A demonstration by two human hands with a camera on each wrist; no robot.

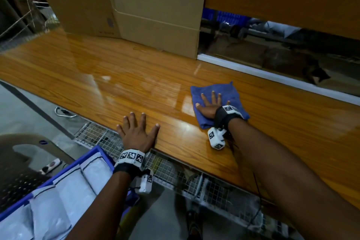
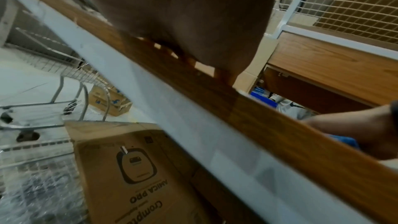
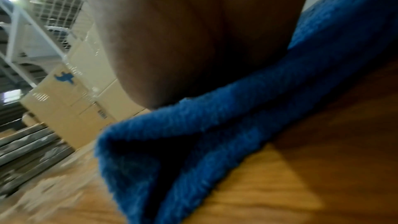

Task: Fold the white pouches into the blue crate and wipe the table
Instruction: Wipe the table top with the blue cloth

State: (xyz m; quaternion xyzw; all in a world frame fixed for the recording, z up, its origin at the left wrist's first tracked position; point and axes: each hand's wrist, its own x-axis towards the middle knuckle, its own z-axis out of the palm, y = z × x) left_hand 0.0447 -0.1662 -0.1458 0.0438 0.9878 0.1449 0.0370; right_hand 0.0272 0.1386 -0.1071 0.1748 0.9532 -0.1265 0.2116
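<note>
A folded blue terry cloth (image 1: 218,101) is pressed flat onto the glossy orange-brown wooden bench (image 1: 97,76) by the right hand (image 1: 211,106), whose fingers are spread straight over the fabric; nothing is clasped, so the grip is released. In the right wrist view the blue cloth (image 3: 215,134) is seen bunched under the palm (image 3: 193,31), with a folded edge raised off the bench (image 3: 301,176).

The left hand (image 1: 137,132) is laid palm-down on the bench near its front edge, to the left of the cloth and well apart from it, fingers splayed and straight, its grip likewise released. In the left wrist view the palm (image 2: 183,14) is seen resting on the wooden edge (image 2: 269,125), below which a brown printed cardboard carton (image 2: 133,168) is stood on a lower level.

The white plastic pouches (image 1: 64,191) are found lying inside the blue plastic crate (image 1: 103,153), which is placed below the bench at the lower left, beside the left forearm. A wire-mesh shelf (image 1: 175,169) is seen under the front edge of the bench. A large flattened brown cardboard sheet (image 1: 136,6) is stood upright at the far side of the bench.
</note>
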